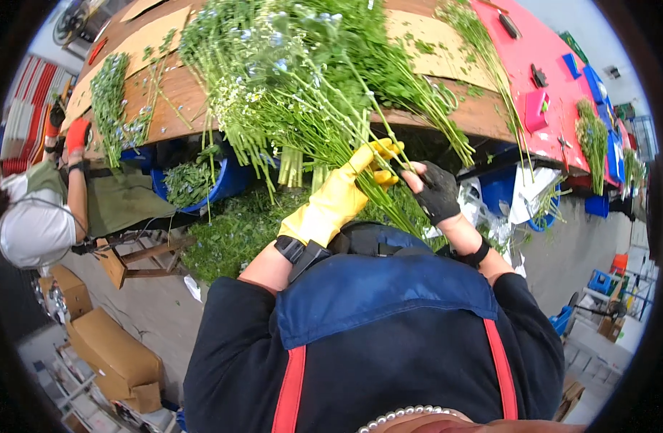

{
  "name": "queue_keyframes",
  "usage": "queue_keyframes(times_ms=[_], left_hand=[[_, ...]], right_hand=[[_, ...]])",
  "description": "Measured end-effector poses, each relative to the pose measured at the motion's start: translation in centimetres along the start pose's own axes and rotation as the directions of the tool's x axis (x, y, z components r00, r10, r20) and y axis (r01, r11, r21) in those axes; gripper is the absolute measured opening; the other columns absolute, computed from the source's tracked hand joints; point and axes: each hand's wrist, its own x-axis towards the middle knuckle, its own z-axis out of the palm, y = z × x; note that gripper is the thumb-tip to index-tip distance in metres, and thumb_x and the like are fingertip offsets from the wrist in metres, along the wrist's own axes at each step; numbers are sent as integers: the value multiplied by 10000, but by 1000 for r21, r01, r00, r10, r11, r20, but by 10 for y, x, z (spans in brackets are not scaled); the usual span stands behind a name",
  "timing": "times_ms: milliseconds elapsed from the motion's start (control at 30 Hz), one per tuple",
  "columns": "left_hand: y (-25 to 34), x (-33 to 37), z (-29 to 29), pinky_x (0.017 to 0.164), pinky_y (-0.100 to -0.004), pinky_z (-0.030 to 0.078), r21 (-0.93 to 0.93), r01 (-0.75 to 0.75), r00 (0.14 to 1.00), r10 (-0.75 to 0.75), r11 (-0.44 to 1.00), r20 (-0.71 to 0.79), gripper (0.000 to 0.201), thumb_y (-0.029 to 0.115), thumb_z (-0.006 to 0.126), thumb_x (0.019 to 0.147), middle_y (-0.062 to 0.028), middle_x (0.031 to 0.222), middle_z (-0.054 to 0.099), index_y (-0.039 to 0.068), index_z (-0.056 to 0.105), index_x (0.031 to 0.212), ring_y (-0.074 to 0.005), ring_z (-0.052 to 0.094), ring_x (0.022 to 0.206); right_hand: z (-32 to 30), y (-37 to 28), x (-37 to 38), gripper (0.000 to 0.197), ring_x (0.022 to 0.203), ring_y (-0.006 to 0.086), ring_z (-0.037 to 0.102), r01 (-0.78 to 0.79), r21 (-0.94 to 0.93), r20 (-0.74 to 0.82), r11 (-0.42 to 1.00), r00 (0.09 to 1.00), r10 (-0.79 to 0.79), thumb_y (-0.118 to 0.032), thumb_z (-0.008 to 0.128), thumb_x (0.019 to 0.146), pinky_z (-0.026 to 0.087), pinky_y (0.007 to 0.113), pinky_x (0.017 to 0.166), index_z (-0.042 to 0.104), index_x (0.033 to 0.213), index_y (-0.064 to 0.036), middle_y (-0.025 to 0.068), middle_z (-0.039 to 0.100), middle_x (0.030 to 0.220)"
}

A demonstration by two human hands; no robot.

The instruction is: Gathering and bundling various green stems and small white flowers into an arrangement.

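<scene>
We see the long brown wooden workbench (180, 90) curving across the top, its far right stretch covered in a red sheet (523, 54); its front edge bends with the lens and its far end is cut off by the rim. Flat sheets of tan cardboard (436, 40) lie on it, two that we can count, partly buried under greenery.

The big bunch of thin green stems with tiny white and pale blue flowers (288, 68) spreads over the middle of the bench and hangs past its front edge, its lower stalks gathered in our hands. How many stems it holds we cannot count. Smaller bunches lie at the left end (109, 97) and on the far right end (591, 137).

Under the front edge sits a blue plastic tub (227, 184) full of cuttings, mostly hidden by stalks.

At the left end another person's arm in an orange glove (77, 133) rests by the bench corner.

Our left hand in a yellow rubber glove (349, 184) is wrapped tight around the stalks. Our right hand in a black fingerless glove (434, 191) has its fingers curled, pinching a few stems just beside the left; what lies under its palm is hidden.
</scene>
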Motion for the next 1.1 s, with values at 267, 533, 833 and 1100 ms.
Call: queue_keyframes(times_ms=[267, 533, 833, 1100], left_hand=[[-71, 66, 51, 958, -380, 572, 18, 105, 992, -106, 994, 63, 494, 306, 536, 1074, -169, 1534, 502, 101, 470, 1519, -330, 604, 1273], [-136, 124, 101, 955, -375, 575, 40, 204, 976, -207, 978, 70, 495, 329, 534, 1080, -179, 1512, 523, 87, 480, 1508, -253, 632, 1237], [-156, 176, 129, 990, -392, 558, 99, 304, 942, -314, 948, 117, 506, 350, 538, 1073, -188, 1484, 546, 74, 486, 1493, -358, 583, 1312], [-155, 250, 150, 953, -403, 569, 124, 379, 906, -395, 917, 150, 482, 224, 599, 1045, -197, 1396, 605, 35, 491, 1476, -350, 635, 1219]], right_hand=[[-66, 66, -23, 205, 816, 277, 697, -99, 180, 68, 979, 994, 88, -180, 700, 967, 538, 375, 752, 737, 1077, -10, 150, 735, 925], [-134, 129, -54, 193, 704, 134, 572, -338, 349, 37, 874, 937, 348, -179, 671, 965, 488, 327, 679, 669, 976, 14, 59, 622, 739], [-174, 161, -55, 168, 771, 158, 602, -321, 405, 46, 856, 942, 332, -164, 666, 964, 497, 341, 724, 671, 1009, -2, 71, 656, 836], [-206, 184, -23, 187, 801, 263, 689, -304, 209, -103, 929, 938, 330, -140, 643, 975, 535, 383, 722, 686, 1107, -15, 119, 693, 897]])
